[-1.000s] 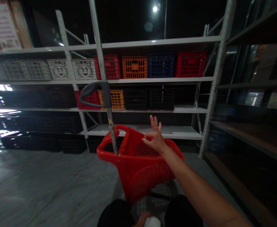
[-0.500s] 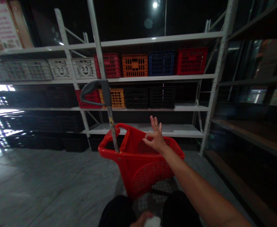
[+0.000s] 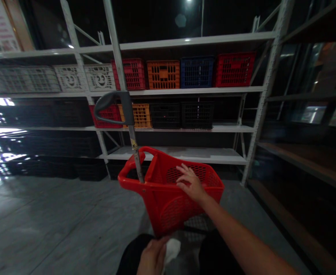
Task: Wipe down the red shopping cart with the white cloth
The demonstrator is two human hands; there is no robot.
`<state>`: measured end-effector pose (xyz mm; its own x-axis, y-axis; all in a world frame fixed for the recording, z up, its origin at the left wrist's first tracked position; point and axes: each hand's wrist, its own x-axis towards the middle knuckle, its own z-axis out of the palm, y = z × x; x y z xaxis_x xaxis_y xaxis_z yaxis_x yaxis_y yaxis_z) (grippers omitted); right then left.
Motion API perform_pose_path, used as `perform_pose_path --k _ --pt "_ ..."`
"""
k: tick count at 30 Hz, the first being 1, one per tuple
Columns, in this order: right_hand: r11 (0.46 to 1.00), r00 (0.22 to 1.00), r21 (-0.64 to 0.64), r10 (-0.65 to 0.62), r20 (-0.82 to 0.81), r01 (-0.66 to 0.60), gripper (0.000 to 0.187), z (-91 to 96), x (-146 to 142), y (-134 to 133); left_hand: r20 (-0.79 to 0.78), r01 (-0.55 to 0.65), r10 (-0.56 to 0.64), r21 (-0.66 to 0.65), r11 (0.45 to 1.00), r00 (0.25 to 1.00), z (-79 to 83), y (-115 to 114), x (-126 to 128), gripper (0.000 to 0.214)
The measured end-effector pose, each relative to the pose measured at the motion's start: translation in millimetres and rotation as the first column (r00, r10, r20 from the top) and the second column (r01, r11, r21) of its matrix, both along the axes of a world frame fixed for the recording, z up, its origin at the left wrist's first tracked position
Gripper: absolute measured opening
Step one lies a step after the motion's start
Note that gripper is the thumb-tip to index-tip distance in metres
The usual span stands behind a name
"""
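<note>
A red plastic shopping cart (image 3: 168, 206) with mesh sides stands right in front of my knees. My right hand (image 3: 191, 185) is stretched over its near rim, fingers apart and holding nothing; whether it touches the rim I cannot tell. Low down near my left knee, my left hand (image 3: 153, 256) is closed on a crumpled white cloth (image 3: 173, 247), which may be a tissue. A metal pole with a grey handle (image 3: 127, 108) rises at the cart's left end, beside the red push bar (image 3: 127, 170).
Behind the cart runs a white metal rack (image 3: 196, 91) holding red, orange, blue, black and white crates, including an orange crate (image 3: 163, 74) and a blue crate (image 3: 197, 72). Dark shelving (image 3: 294, 152) borders the right side. Grey concrete floor (image 3: 56, 217) extends to the left.
My right hand has lowered toward the cart, its thumb and index finger opening from a ring shape. My left hand has risen into view with the white cloth.
</note>
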<state>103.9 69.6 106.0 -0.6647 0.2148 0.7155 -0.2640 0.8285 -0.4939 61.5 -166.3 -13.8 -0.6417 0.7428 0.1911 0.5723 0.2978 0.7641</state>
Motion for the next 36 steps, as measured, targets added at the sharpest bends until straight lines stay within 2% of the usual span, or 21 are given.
perform_pose_path --k 3,5,8,10,12,14,17,19,21,23,25,26,28,29,31,32,33,34,36 --pt "0.980 0.995 -0.196 0.053 0.080 -0.037 0.022 -45.7 18 -20 -0.033 -0.063 0.064 0.011 0.998 0.997 5.6 3 -14 0.035" --pt "0.957 0.989 -0.290 0.056 0.134 -0.015 0.027 -71.5 30 -37 -0.020 -0.101 0.101 0.004 0.995 0.995 7.8 5 -20 0.037" --pt "0.912 0.986 -0.405 0.000 0.165 0.068 0.021 -94.6 45 -63 0.041 -0.167 0.166 0.024 0.986 0.985 10.5 7 -23 0.040" --pt "0.901 0.990 -0.424 -0.037 0.138 0.093 0.016 -102.9 50 -80 0.104 -0.188 0.181 0.059 0.980 0.978 9.5 9 -24 0.043" --pt "0.947 0.996 -0.322 0.008 0.083 0.019 0.020 -111.9 48 -96 0.195 -0.169 0.149 0.089 0.982 0.969 3.5 14 -24 0.048" --pt "0.993 0.996 -0.092 0.080 0.039 -0.076 0.028 -126.4 40 -107 0.320 -0.120 0.079 0.109 0.987 0.944 -7.2 19 -25 0.049" --pt "0.970 0.999 0.241 0.047 -0.004 -0.044 0.028 -156.5 26 -108 0.523 -0.072 -0.010 0.137 0.988 0.852 -23.4 25 -31 0.045" --pt "0.946 1.000 0.325 -0.014 -0.016 0.018 0.033 -174.1 23 -98 0.649 -0.077 -0.059 0.180 0.981 0.758 -29.1 25 -36 0.053" --pt "0.941 0.998 0.333 -0.064 0.006 0.058 0.041 -184.1 27 -86 0.745 -0.101 -0.113 0.236 0.966 0.658 -30.5 22 -39 0.065" --pt "0.930 0.989 0.345 -0.146 0.026 0.128 0.040 -187.9 31 -78 0.798 -0.131 -0.144 0.269 0.954 0.585 -30.2 21 -40 0.069" --pt "0.906 0.977 0.379 -0.212 0.021 0.188 0.039 -190.3 28 -79 0.811 -0.179 -0.127 0.274 0.945 0.571 -30.0 23 -38 0.067" --pt "0.901 0.979 0.395 -0.204 0.022 0.179 0.043 -192.2 25 -81 0.812 -0.205 -0.103 0.265 0.942 0.574 -29.6 25 -35 0.065" --pt "0.928 0.991 0.364 -0.109 0.077 0.074 0.052 -196.3 15 -88 0.821 -0.222 -0.075 0.239 0.945 0.567 -26.6 29 -30 0.063" --pt "0.951 0.991 0.308 -0.035 0.127 -0.006 0.056 -197.2 11 -91 0.829 -0.211 -0.087 0.240 0.948 0.552 -23.3 29 -28 0.062" --pt "0.984 0.970 0.118 0.108 0.219 -0.137 0.060 -191.8 8 -91 0.840 -0.149 -0.148 0.261 0.954 0.522 -11.9 27 -29 0.060" --pt "0.987 0.959 0.005 0.153 0.240 -0.159 0.059 -184.0 10 -88 0.830 -0.122 -0.169 0.273 0.954 0.532 -3.7 24 -32 0.060" --pt "0.984 0.957 -0.099 0.170 0.237 -0.150 0.058 -172.3 12 -84 0.796 -0.115 -0.166 0.282 0.952 0.582 6.2 19 -38 0.060" --pt "0.977 0.965 -0.180 0.156 0.212 -0.118 0.058 -156.9 14 -78 0.732 -0.123 -0.129 0.280 0.952 0.669 17.6 15 -47 0.061" --pt "0.967 0.991 -0.253 0.051 0.125 -0.018 0.060 -117.7 14 -66 0.463 -0.193 0.034 0.301 0.934 0.886 44.4 7 -70 0.062"
